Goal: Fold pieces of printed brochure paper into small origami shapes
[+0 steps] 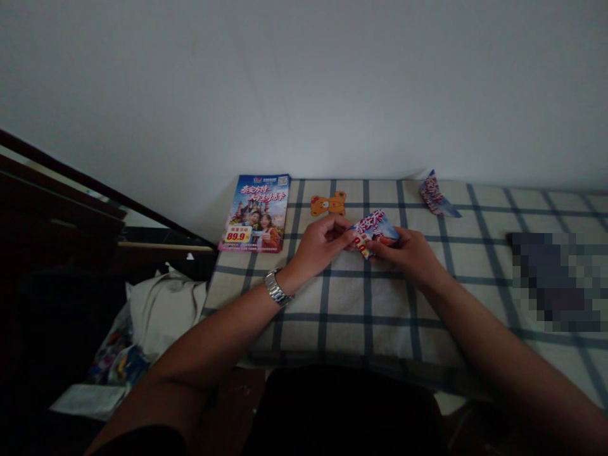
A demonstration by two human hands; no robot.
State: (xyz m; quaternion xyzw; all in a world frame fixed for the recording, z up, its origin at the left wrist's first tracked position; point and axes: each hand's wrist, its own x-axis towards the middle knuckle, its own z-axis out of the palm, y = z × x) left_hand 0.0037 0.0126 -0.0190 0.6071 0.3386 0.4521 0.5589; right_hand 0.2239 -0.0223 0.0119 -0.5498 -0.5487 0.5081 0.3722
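Between my hands is a folded flyer (369, 229), printed in blue, pink and yellow, held above the checked cloth. My left hand (327, 239), with a metal-band watch (278, 288) on its wrist, pinches the flyer's left edge between thumb and fingers. On the other side, my right hand (403, 252) grips the flyer's right part, its thumb lying across the front. A stack of similar flat flyers (259, 212) lies at the left end of the cloth. Near the wall stands another folded flyer (437, 195), creased and pointed at the top.
Blue-striped checked cloth (304, 329) covers the bed-like surface against a pale wall (332, 82). A bear-shaped figure (327, 204) lies behind my left hand. At right is a dark, pixelated object (551, 278). A white bag (166, 310) sits low at left beside dark wooden rails (52, 202).
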